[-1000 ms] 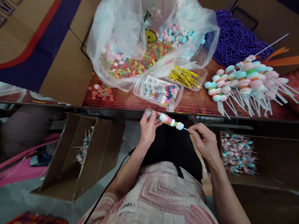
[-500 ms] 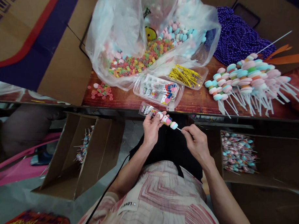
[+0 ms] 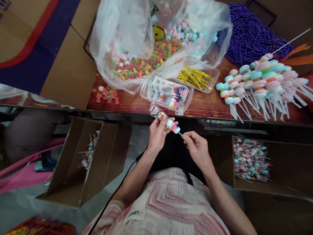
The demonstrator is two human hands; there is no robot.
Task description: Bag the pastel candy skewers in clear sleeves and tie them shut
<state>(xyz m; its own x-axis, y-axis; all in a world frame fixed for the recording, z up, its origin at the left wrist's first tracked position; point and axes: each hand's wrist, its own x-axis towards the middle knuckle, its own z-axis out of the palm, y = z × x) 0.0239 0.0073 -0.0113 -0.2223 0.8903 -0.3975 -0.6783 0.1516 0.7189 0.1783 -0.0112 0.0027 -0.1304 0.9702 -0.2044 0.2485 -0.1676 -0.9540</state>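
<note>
In front of the table edge, my left hand [image 3: 158, 134] is closed around a clear printed wrapper [image 3: 154, 110] with a marshmallow candy skewer [image 3: 176, 129] inside it. The skewer's pastel candies show through the film, and a pale blue one sits at the wrapper's lower end. My right hand [image 3: 196, 145] pinches the white stick that sticks out below that candy. Just beyond my hands, a clear plastic tray [image 3: 189, 104] of flat printed wrappers rests on the table. Many unwrapped candy skewers [image 3: 260, 83] are piled at the right.
Large clear bags [image 3: 97, 43] hold gummy rings and marshmallows. Yellow twist ties [image 3: 195, 77] lie in a second tray, and loose gummy rings [image 3: 108, 94] near the table edge. Open cardboard boxes with wrapped skewers stand at left [image 3: 106, 163] and right [image 3: 293, 167]. Purple cord [image 3: 251, 35] is heaped behind.
The skewer has slid deeper into the wrapper, with my right hand moving left and closer to my left hand. The wrapper's far end now tilts upward more.
</note>
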